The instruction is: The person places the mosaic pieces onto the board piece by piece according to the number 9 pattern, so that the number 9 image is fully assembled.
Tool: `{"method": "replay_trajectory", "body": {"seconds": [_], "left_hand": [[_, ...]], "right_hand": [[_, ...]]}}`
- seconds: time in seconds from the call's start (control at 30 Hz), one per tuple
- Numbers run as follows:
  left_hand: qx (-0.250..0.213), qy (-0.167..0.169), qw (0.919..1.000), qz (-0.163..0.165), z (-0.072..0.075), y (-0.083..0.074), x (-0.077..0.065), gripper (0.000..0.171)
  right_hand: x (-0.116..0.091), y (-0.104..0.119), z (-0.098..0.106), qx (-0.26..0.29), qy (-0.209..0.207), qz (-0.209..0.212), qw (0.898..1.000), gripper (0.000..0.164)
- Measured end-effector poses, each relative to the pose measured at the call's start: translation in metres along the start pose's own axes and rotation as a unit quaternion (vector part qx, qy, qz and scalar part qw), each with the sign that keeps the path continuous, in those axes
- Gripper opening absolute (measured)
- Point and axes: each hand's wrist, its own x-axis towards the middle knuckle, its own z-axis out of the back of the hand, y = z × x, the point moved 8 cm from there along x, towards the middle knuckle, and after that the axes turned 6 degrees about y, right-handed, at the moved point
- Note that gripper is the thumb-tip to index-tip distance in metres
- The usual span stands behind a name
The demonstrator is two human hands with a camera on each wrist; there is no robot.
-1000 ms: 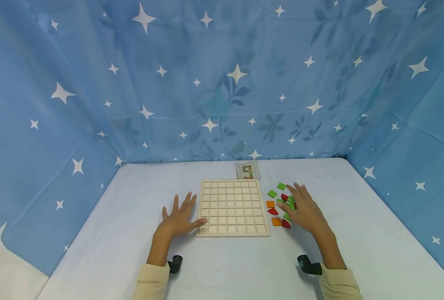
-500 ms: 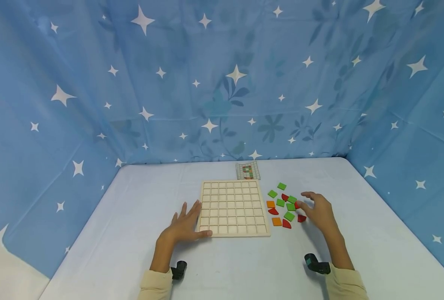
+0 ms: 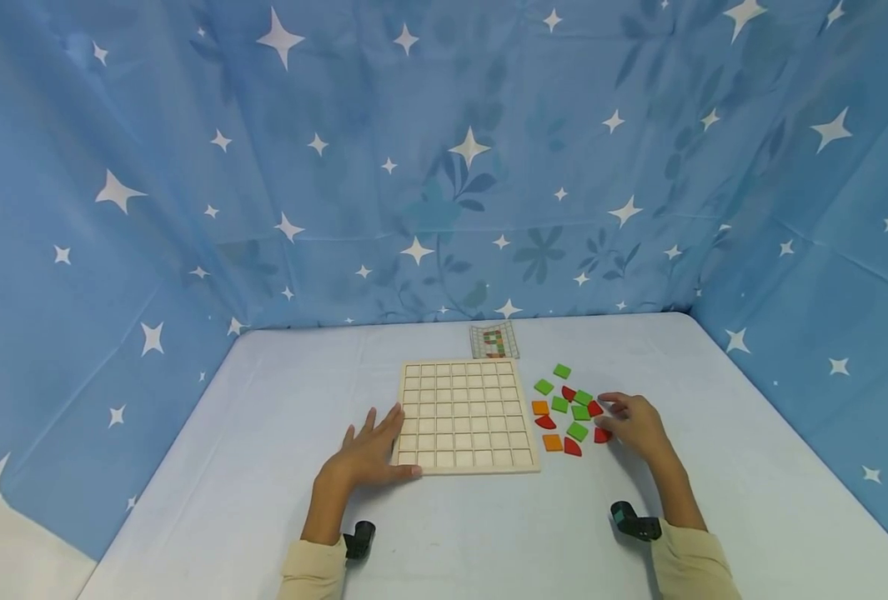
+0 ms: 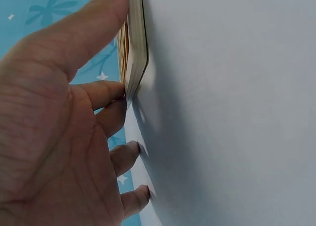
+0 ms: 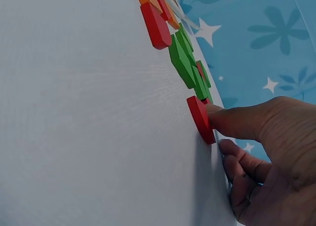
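Observation:
A pale wooden grid board (image 3: pixel 466 417) lies on the table. My left hand (image 3: pixel 366 458) rests at its near left corner, thumb along the front edge and spread fingers by the left side; the left wrist view shows the thumb and index finger against the board's edge (image 4: pixel 138 43). On the right, my right hand (image 3: pixel 637 427) is at the outer side of the loose coloured tiles. Its thumb and index finger are apart beside a red quarter-round tile (image 3: pixel 595 408). In the right wrist view the thumb tip is just behind another red quarter-round tile (image 5: pixel 200 118), partly hiding what it touches.
Several green tiles (image 3: pixel 561 371), orange square tiles (image 3: pixel 552 442) and red quarter-round tiles (image 3: pixel 572 447) lie flat between board and right hand. A pattern card (image 3: pixel 494 341) lies behind the board. Blue star-printed curtain (image 3: pixel 444 167) borders the white table (image 3: pixel 459 533).
My right hand has drawn back to the right from over the tiles, uncovering red ones, and its thumb and index finger have come closer together. My left hand has shifted slightly nearer along the board's corner.

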Motion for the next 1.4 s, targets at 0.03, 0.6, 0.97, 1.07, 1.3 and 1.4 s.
{"method": "replay_trajectory", "body": {"seconds": [0.03,0.6,0.97,1.07,1.3,1.4], "left_hand": [[0.001,0.001,1.0,0.002,0.0002,-0.0004,-0.0002,0.099],[-0.004,0.0,1.0,-0.003,-0.0016,0.0011,0.0018,0.102],[-0.021,-0.005,0.9997,-0.007,-0.0009,0.0009,0.0047,0.102],[-0.023,-0.004,0.9997,-0.007,-0.0001,0.0002,0.0046,0.102],[-0.02,0.002,0.9998,-0.003,0.0004,-0.0002,0.0047,0.102],[-0.02,0.005,0.9998,-0.002,0.0003,0.0,0.005,0.102]], "right_hand": [[0.0007,0.0005,-0.0004,0.0,0.002,0.002,1.0,0.042],[0.0045,0.0014,-0.0029,-0.009,-0.013,0.007,1.0,0.042],[0.0043,0.0002,-0.0026,-0.006,-0.022,-0.002,1.0,0.035],[0.0049,0.0001,-0.0019,-0.005,-0.022,-0.003,1.0,0.037],[0.0056,-0.0007,-0.001,0.0,-0.02,-0.01,1.0,0.037],[0.0044,-0.0005,-0.0004,-0.001,-0.021,-0.009,1.0,0.037]]}}
